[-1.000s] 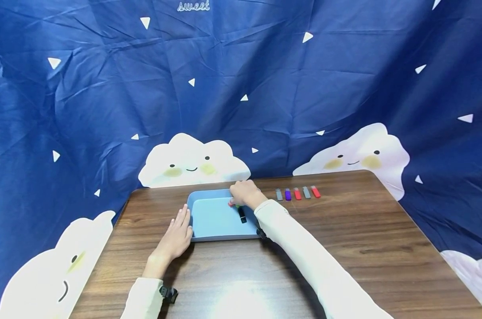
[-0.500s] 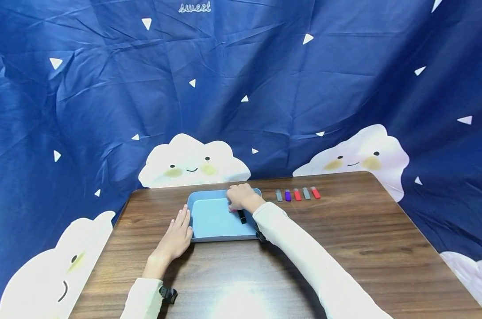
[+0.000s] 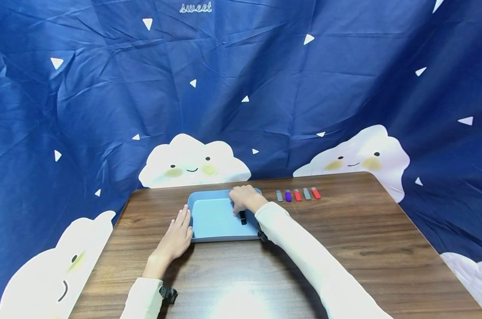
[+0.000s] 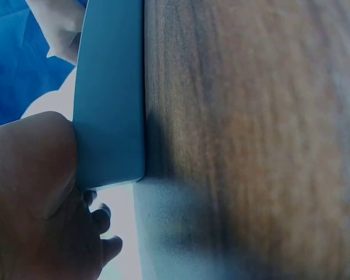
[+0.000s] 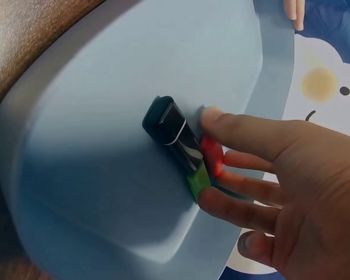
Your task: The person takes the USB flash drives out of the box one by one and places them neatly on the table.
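A shallow blue tray (image 3: 210,217) lies on the wooden table. My left hand (image 3: 177,233) rests along its left wall with fingers straight; in the left wrist view, that hand (image 4: 35,186) touches the corner of the tray. Reaching in from the right, my right hand (image 3: 242,198) is low over the tray floor. The right wrist view shows its thumb and fingers round a small glossy red piece (image 5: 212,154), partly hidden. Right beside that piece lies a black stick (image 5: 174,134) with a thin white ring and a bright green end (image 5: 199,181), close to the fingertips.
Right of the tray, near the table's back edge, several small flat sticks stand in a row, like USB flash drives: grey (image 3: 279,196), purple (image 3: 288,196), red (image 3: 297,195), and more. A blue curtain (image 3: 241,66) with clouds hangs behind the wooden table (image 3: 356,221).
The right hand shifted slightly left, then back right and toward the black stick, bringing the red piece along. In the head view its red and green parts are now covered. The left hand stays put.
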A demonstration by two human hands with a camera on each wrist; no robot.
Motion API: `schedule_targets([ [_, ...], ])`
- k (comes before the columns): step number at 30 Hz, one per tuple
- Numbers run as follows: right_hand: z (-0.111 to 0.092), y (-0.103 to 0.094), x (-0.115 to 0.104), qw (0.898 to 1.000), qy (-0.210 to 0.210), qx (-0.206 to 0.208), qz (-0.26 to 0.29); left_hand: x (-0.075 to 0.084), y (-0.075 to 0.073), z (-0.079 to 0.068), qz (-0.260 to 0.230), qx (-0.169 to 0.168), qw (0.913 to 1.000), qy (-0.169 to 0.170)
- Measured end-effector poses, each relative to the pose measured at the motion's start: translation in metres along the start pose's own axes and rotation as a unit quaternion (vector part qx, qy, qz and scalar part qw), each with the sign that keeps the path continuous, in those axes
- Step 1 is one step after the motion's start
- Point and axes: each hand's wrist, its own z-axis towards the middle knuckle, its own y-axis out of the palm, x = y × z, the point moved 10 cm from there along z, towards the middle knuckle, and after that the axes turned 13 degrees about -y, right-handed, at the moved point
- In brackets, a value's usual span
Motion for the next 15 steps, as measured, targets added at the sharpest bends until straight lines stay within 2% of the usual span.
schedule_targets([
  [15,-0.001,0.0013,0.0026,1.0,-0.015,0.011,-0.002,0.0006,-0.0003,-0.0012,-0.001,0.007,1.0,0.004],
])
